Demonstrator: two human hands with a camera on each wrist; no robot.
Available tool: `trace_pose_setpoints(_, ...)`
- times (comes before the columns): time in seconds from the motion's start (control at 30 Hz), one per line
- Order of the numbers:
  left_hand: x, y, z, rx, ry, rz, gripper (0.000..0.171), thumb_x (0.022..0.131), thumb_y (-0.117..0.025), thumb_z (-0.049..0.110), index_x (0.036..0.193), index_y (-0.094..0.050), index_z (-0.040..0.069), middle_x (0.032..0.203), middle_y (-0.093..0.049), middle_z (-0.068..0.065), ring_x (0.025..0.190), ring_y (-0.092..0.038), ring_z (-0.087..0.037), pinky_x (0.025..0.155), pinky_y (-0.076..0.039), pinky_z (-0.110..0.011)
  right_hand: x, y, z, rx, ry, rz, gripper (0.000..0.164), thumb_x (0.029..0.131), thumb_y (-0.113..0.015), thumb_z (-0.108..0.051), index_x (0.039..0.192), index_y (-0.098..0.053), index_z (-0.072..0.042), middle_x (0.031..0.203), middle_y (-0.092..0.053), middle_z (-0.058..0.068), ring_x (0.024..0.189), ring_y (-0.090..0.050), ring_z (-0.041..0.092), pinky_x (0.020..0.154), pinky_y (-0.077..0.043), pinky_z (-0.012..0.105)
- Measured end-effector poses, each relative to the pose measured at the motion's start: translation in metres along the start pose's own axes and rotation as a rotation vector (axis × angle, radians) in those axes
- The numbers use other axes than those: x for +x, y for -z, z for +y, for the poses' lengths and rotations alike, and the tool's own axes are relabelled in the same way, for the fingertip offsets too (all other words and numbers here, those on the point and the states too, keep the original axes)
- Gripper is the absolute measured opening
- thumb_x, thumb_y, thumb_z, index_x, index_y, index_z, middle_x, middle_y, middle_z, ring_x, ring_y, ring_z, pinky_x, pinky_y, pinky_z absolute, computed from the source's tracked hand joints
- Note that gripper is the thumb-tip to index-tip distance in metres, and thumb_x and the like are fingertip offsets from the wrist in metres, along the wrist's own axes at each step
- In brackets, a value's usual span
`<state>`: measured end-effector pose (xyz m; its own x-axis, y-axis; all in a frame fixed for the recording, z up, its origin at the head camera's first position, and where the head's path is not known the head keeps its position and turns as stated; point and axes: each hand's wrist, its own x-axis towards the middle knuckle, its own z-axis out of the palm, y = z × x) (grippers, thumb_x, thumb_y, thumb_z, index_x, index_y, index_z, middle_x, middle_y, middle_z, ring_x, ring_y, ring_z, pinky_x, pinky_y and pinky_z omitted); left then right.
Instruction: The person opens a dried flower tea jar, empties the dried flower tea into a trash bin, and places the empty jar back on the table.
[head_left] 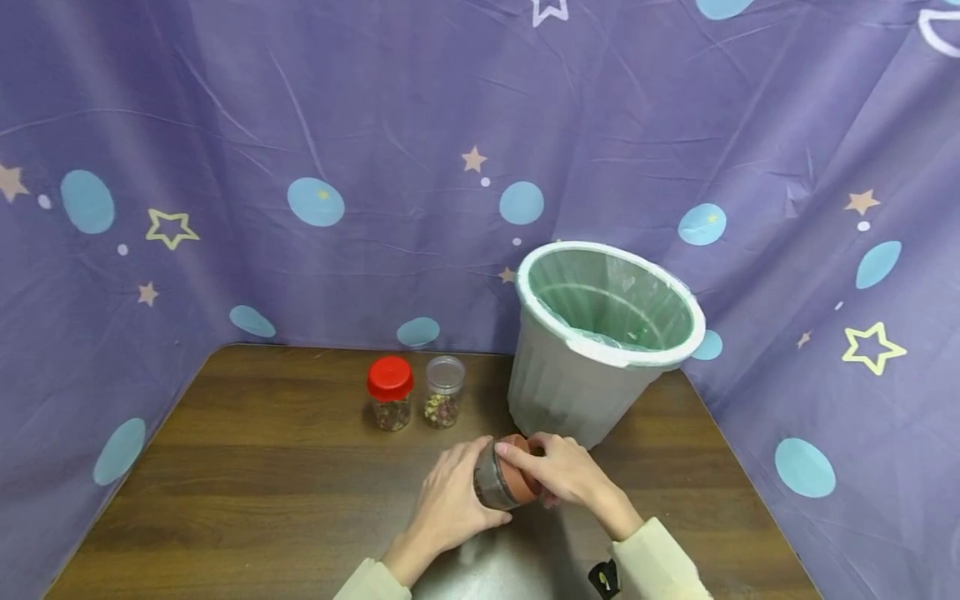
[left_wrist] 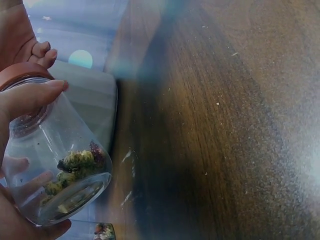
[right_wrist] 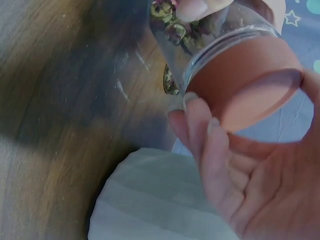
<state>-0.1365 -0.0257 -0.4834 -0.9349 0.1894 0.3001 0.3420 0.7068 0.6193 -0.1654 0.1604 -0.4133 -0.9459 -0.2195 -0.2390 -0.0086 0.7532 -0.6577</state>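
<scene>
left jar (head_left: pixel 391 392) beside right jar (head_left: pixel 445 392) on table (head_left: pixel 262 467) | bin (head_left: pixel 566 387) rightward | held jar (head_left: pixel 491 485) nearer, seemingly raised

Backdrop: purple cloth (head_left: pixel 390 108) with stars and pale blue ovals, fills upper half and both sides of head frame. Worktop (head_left: pixel 247 467): brown wood grain, lower half; pale streaks and specks visible in wrist views. Centre of frame: jar with red lid (head_left: pixel 391 393), upright; just right of it, jar with clear lid (head_left: pixel 444 393), upright, dried yellow and reddish contents. Right of centre: whitish bin (head_left: pixel 562 387), clear liner (head_left: pixel 637 287) inside.
</scene>
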Motion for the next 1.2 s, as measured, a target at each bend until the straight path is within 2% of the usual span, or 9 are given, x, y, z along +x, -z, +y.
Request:
trace_pose_setpoints(0.1,0.000,0.001,-0.001,-0.002,0.005,0.002,0.097,0.051,-0.093,0.041,0.136,-0.053,0.017,0.126,-0.063,-0.005,0.113,-0.060,-0.028,0.088,-0.052,-0.049,0.000,0.001,0.002,-0.040,0.086,-0.013,0.069,0.087,-0.059,-0.066,0.122,-0.063,-0.006,0.087,-0.072,0.007,0.067,-0.068,0.017,0.059,-0.054,0.032)
trace_pose_setpoints(0.2,0.000,0.001,-0.001,0.003,0.006,0.006,0.097,0.051,-0.093,0.041,0.136,-0.053,0.017,0.125,-0.064,-0.005,0.112,-0.060,-0.027,0.088,-0.052,-0.049,-0.001,0.003,0.004,-0.084,0.147,-0.028,0.073,0.086,-0.061,-0.063,0.134,-0.056,-0.009,0.103,-0.071,0.006,0.085,-0.065,0.014,0.071,-0.052,0.033)
trace_pose_setpoints(0.27,-0.001,0.001,-0.002,0.006,0.005,0.009,0.098,0.050,-0.093,0.042,0.136,-0.053,0.017,0.125,-0.064,-0.005,0.111,-0.060,-0.027,0.087,-0.052,-0.049,-0.001,0.004,0.005,-0.094,0.182,-0.046,0.075,0.085,-0.063,-0.062,0.138,-0.052,-0.011,0.105,-0.070,0.005,0.089,-0.064,0.013,0.075,-0.052,0.034)
trace_pose_setpoints(0.4,-0.001,0.000,-0.002,0.002,0.006,0.012,0.098,0.049,-0.093,0.041,0.136,-0.053,0.017,0.124,-0.064,-0.005,0.109,-0.060,-0.026,0.086,-0.053,-0.048,-0.002,0.006,0.007,-0.100,0.270,-0.081,0.076,0.084,-0.068,-0.054,0.144,-0.046,-0.012,0.105,-0.068,0.004,0.088,-0.063,0.014,0.072,-0.051,0.032)
trace_pose_setpoints(0.6,0.002,0.000,-0.001,-0.003,0.014,0.007,0.098,0.050,-0.093,0.041,0.136,-0.053,0.017,0.124,-0.064,-0.006,0.110,-0.060,-0.027,0.086,-0.053,-0.049,-0.003,0.006,0.015,-0.053,0.376,-0.089,0.079,0.080,-0.077,-0.041,0.147,-0.043,-0.015,0.125,-0.061,0.007,0.101,-0.061,0.020,0.081,-0.053,0.038)
trace_pose_setpoints(0.83,0.001,0.000,0.000,-0.031,0.026,0.001,0.098,0.051,-0.093,0.042,0.136,-0.052,0.018,0.129,-0.062,-0.005,0.112,-0.059,-0.027,0.088,-0.052,-0.050,-0.002,0.005,0.016,0.076,0.370,-0.071,0.068,0.085,-0.075,-0.043,0.143,-0.048,-0.022,0.124,-0.063,0.001,0.105,-0.064,0.022,0.087,-0.055,0.041)
trace_pose_setpoints(0.97,0.001,0.000,0.000,-0.035,0.026,0.014,0.098,0.050,-0.093,0.041,0.137,-0.052,0.018,0.129,-0.063,-0.005,0.112,-0.060,-0.028,0.088,-0.052,-0.050,-0.001,0.003,0.015,0.091,0.332,-0.054,0.074,0.085,-0.075,-0.043,0.145,-0.045,-0.012,0.122,-0.064,0.006,0.102,-0.065,0.020,0.086,-0.056,0.041)
trace_pose_setpoints(1.07,0.001,-0.001,0.000,-0.028,0.020,0.016,0.098,0.050,-0.093,0.040,0.136,-0.053,0.018,0.128,-0.063,-0.005,0.112,-0.060,-0.028,0.088,-0.052,-0.049,0.000,0.001,0.014,0.090,0.270,-0.045,0.076,0.085,-0.073,-0.044,0.144,-0.044,-0.005,0.117,-0.066,0.009,0.099,-0.065,0.017,0.082,-0.056,0.034)
trace_pose_setpoints(1.2,0.001,-0.002,0.000,-0.019,0.014,0.014,0.097,0.050,-0.093,0.040,0.136,-0.053,0.018,0.128,-0.063,-0.006,0.112,-0.060,-0.028,0.087,-0.052,-0.049,0.000,-0.001,0.013,0.059,0.219,-0.010,0.070,0.087,-0.070,-0.048,0.140,-0.050,-0.006,0.110,-0.070,0.008,0.094,-0.066,0.014,0.077,-0.053,0.029)
